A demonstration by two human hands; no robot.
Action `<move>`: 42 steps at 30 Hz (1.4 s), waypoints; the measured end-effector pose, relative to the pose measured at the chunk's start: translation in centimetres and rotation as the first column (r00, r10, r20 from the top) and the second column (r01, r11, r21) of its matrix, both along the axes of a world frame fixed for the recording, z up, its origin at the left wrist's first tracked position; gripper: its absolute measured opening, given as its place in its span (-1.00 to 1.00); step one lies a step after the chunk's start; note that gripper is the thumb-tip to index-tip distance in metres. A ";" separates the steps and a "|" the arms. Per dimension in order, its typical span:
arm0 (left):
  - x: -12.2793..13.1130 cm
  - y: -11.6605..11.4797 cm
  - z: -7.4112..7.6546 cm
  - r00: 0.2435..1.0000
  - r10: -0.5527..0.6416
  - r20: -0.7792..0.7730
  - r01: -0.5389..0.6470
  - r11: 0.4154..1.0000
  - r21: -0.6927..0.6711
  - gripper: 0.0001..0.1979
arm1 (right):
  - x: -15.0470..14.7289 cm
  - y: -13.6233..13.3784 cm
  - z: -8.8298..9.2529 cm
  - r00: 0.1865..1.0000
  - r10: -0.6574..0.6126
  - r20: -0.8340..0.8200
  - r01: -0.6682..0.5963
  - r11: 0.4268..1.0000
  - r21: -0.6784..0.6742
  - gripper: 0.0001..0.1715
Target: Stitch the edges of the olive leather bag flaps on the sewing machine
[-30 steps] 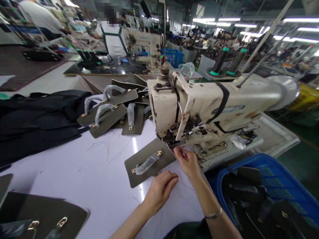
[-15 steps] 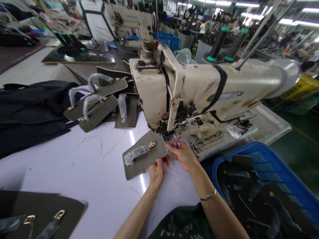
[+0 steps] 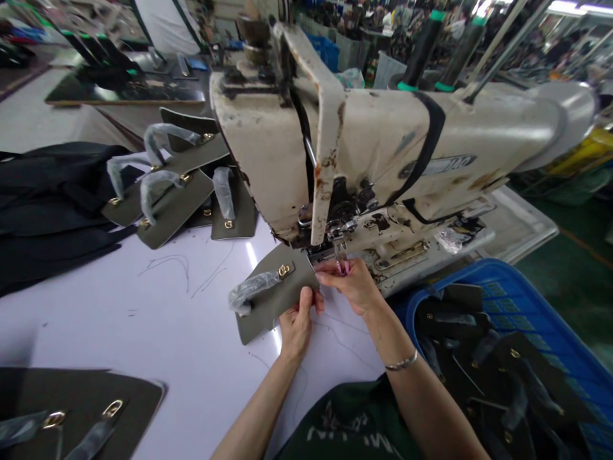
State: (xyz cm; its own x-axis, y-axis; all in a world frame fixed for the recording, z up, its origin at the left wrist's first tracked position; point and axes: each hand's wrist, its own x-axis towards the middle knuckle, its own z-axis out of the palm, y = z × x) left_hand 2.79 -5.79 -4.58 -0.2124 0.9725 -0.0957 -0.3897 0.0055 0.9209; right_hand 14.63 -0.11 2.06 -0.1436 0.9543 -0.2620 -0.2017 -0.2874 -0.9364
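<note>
At the bottom centre of the frame, my left hand [image 3: 297, 326] was closed on the lower edge of an olive leather panel [image 3: 268, 313], its fingers [image 3: 306, 299] gripping the panel, which lay tilted on the white table top [image 3: 143, 313] with one corner right at the presser foot [image 3: 341, 248]. Just beside it, my right hand [image 3: 349, 284] was pinched shut on a small pink object [image 3: 341, 267] (too small for me to tell what it was) under that foot. A silver bracelet [image 3: 401, 361] circled my right wrist.

The panel carried a gold fitting [image 3: 284, 270] and a strap wrapped in clear plastic [image 3: 249, 289], which pointed left. Thin thread scraps [image 3: 163, 268] lay on the table. At the lower left sat larger olive panels [image 3: 81, 402], and at the lower right a blue plastic crate [image 3: 522, 300] held dark panels.

The chipped cream sewing machine [image 3: 383, 140] filled the upper middle of the frame. Left of it were stacked olive panels [image 3: 177, 198] beside a pile of black material [image 3: 48, 204]. Thread spools [image 3: 421, 45] stood at the top edge, with another work table [image 3: 124, 89] at the upper left.
</note>
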 end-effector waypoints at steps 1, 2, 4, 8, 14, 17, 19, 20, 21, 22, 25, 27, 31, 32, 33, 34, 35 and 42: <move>0.1 -0.1 0.3 1.000 0.011 0.023 -0.011 1.000 -0.019 -0.65 | 0.0 0.0 0.1 1.000 0.004 0.025 -0.004 1.000 0.023 -0.72; 0.1 -0.2 0.7 0.999 0.022 0.045 -0.020 0.999 -0.039 -0.66 | 0.0 -0.1 0.2 0.999 0.005 0.053 -0.007 0.999 0.045 -0.76; 0.2 -0.3 1.0 0.996 0.046 0.078 -0.041 0.997 -0.070 -0.67 | 0.0 -0.1 0.5 0.996 -0.005 0.094 -0.001 0.998 0.068 -0.77; -0.1 -0.2 0.8 0.998 0.047 0.048 -0.044 0.997 -0.065 -0.68 | -0.4 0.1 0.9 0.996 -0.019 0.086 0.015 0.998 0.057 -0.69; -0.5 0.0 0.4 0.997 0.046 -0.062 -0.046 0.999 0.014 -0.65 | -0.8 0.3 0.9 0.996 -0.056 0.065 0.054 0.998 0.036 -0.68; 0.2 -0.1 1.2 0.991 0.133 -0.015 -0.134 0.985 -0.111 -0.63 | -0.9 0.2 0.8 0.994 -0.087 0.070 0.086 0.996 0.011 -0.64; 0.6 -0.2 2.0 0.983 0.182 0.038 -0.173 0.970 -0.169 -0.63 | -0.9 0.2 0.6 0.992 -0.097 0.077 0.098 0.995 -0.006 -0.61; 0.8 -0.3 2.3 0.979 0.195 0.063 -0.181 0.966 -0.183 -0.63 | -0.9 0.2 0.6 0.992 -0.096 0.078 0.097 0.995 -0.011 -0.60; 0.9 -0.3 2.6 0.976 0.202 0.082 -0.183 0.964 -0.193 -0.63 | -0.8 0.2 0.5 0.993 -0.090 0.077 0.091 0.996 -0.012 -0.59; 1.0 -0.3 2.8 0.974 0.205 0.094 -0.184 0.963 -0.199 -0.62 | -0.8 0.3 0.5 0.994 -0.080 0.074 0.081 0.997 -0.010 -0.59; 0.8 -0.3 2.8 0.976 0.185 0.112 -0.161 0.967 -0.196 -0.62 | -0.8 0.4 0.5 0.997 -0.052 0.055 0.052 0.999 -0.004 -0.59; 0.4 -0.3 2.5 0.982 0.140 0.130 -0.115 0.976 -0.183 -0.62 | -0.9 0.4 0.5 0.998 -0.056 0.038 0.056 0.998 -0.013 -0.58; -0.2 -0.3 2.4 0.979 0.043 0.199 -0.009 0.985 -0.172 -0.61 | -1.1 0.5 0.1 0.995 -0.093 -0.032 0.091 0.995 -0.043 -0.55; -0.2 -0.3 2.4 0.974 0.042 0.222 0.001 0.982 -0.189 -0.60 | -1.1 0.5 0.0 0.994 -0.102 -0.049 0.099 0.994 -0.050 -0.54; -0.2 -0.3 2.5 0.969 0.048 0.244 0.005 0.977 -0.213 -0.60 | -1.1 0.5 -0.1 0.992 -0.109 -0.061 0.105 0.993 -0.054 -0.53; -0.2 -0.2 2.6 0.963 0.057 0.264 0.008 0.971 -0.239 -0.59 | -1.1 0.4 -0.2 0.991 -0.112 -0.069 0.108 0.992 -0.059 -0.53; -0.2 -0.2 2.6 0.957 0.066 0.282 0.010 0.965 -0.262 -0.58 | -1.1 0.4 -0.2 0.991 -0.113 -0.074 0.108 0.992 -0.064 -0.53; -0.1 -0.2 2.4 0.944 0.072 0.323 0.032 0.952 -0.306 -0.55 | -0.8 0.1 0.0 0.994 -0.107 -0.008 0.106 0.993 -0.057 -0.55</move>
